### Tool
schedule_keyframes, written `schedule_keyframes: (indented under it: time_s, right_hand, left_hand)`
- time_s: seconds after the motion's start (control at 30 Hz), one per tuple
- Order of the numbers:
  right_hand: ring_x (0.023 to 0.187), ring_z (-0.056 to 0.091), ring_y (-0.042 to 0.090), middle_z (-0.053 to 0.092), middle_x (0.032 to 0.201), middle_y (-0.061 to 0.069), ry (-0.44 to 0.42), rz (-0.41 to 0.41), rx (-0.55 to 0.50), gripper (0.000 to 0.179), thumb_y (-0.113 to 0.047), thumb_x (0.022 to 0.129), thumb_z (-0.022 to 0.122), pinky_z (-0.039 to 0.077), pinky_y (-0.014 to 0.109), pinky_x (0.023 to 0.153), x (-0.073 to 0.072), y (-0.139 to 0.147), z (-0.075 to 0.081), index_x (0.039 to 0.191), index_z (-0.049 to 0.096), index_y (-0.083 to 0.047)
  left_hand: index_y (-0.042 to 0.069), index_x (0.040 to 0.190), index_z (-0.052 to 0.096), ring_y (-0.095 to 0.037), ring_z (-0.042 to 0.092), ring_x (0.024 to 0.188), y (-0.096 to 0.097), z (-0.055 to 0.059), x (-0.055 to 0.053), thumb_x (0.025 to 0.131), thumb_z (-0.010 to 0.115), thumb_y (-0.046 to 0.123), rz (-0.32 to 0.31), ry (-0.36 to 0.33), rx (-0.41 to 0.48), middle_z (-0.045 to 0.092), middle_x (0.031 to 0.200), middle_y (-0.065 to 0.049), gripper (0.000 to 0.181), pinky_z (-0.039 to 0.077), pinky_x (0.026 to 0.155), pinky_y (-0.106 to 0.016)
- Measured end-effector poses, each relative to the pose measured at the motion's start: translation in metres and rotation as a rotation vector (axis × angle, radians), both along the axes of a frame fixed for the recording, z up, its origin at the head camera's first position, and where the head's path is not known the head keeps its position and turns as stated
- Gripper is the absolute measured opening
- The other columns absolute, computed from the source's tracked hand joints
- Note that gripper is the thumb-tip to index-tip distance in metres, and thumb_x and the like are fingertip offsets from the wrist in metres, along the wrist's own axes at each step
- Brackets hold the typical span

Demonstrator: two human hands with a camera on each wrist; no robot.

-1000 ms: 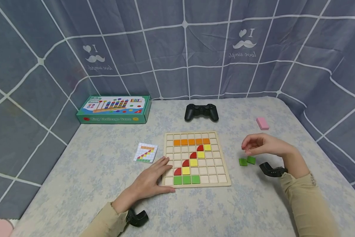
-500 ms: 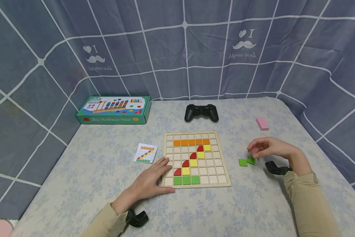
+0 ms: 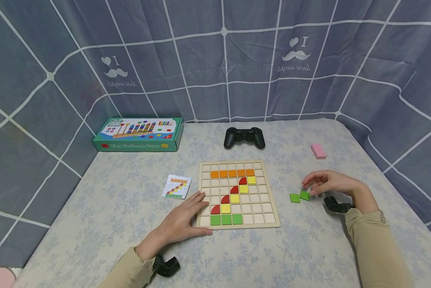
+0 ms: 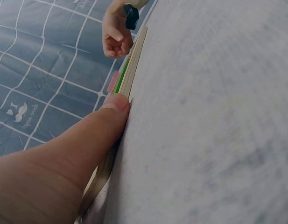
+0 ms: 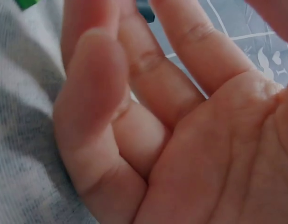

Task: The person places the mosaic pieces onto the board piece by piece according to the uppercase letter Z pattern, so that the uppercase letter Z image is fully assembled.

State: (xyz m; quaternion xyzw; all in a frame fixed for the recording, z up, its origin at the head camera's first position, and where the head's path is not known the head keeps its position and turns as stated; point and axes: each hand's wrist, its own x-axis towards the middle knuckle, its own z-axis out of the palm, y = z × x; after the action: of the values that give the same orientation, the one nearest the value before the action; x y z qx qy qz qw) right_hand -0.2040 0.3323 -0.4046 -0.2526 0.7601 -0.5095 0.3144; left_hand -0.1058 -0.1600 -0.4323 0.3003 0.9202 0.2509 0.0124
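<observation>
A wooden grid board (image 3: 259,218) bears coloured pieces: an orange row, a slanting run of red quarter-rounds and yellow squares, and three green squares (image 3: 226,219) along the front. My left hand (image 3: 181,218) rests at its front left corner, fingers along the left side. In the left wrist view the thumb (image 4: 87,140) presses against the board's edge (image 4: 129,74). To the right of the board lie two loose green square tiles (image 3: 295,198). Over the right-hand green tile (image 3: 304,195) my right hand (image 3: 330,184) hovers, fingers loosely bent, thumb tip close to that tile's edge.
A pattern card (image 3: 177,186) with the same figure lies left of the board. Behind stand a green game box (image 3: 137,135) and a black game controller (image 3: 244,138). A pink block (image 3: 318,151) lies beyond my right hand. Patterned curtains enclose the table's back and sides.
My right hand has moved right and down toward me, from above the loose green tiles to the right-hand one's edge. My left hand and the board have stayed put.
</observation>
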Motion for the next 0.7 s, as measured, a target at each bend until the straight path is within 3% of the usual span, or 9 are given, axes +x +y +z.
schedule_keyframes:
  time_s: [0.23,0.5,0.7]
  right_hand:
    - [0.08,0.063,0.012,0.064,0.107,0.008,-0.007,-0.014,0.009,0.037,-0.001,0.088,0.061,0.053,0.029,0.07,-0.0017,0.0022,-0.0066,0.119,0.049,0.016]
    - [0.067,0.057,0.01,0.065,0.087,0.007,0.001,-0.022,0.058,0.04,-0.001,0.085,0.065,0.052,0.028,0.063,-0.0024,0.0007,-0.0095,0.118,0.05,0.015]
    - [0.066,0.055,0.008,0.061,0.098,0.013,0.006,0.025,0.037,0.04,0.002,0.083,0.066,0.052,0.027,0.061,-0.0013,-0.0035,-0.0075,0.116,0.048,0.017]
  left_hand:
    - [0.007,0.132,0.053,-0.022,0.022,0.14,0.0001,-0.0004,-0.0001,0.075,0.065,0.065,-0.002,0.01,-0.004,0.033,0.149,-0.011,0.082,0.031,0.107,-0.044]
    - [0.007,0.132,0.053,-0.022,0.022,0.14,0.0003,0.0002,0.0001,0.075,0.064,0.065,-0.003,0.006,0.004,0.032,0.149,-0.01,0.082,0.031,0.107,-0.045]
    - [0.007,0.132,0.053,-0.022,0.022,0.14,0.0001,-0.0007,0.0,0.075,0.065,0.065,-0.002,0.011,0.005,0.033,0.149,-0.01,0.082,0.031,0.107,-0.045]
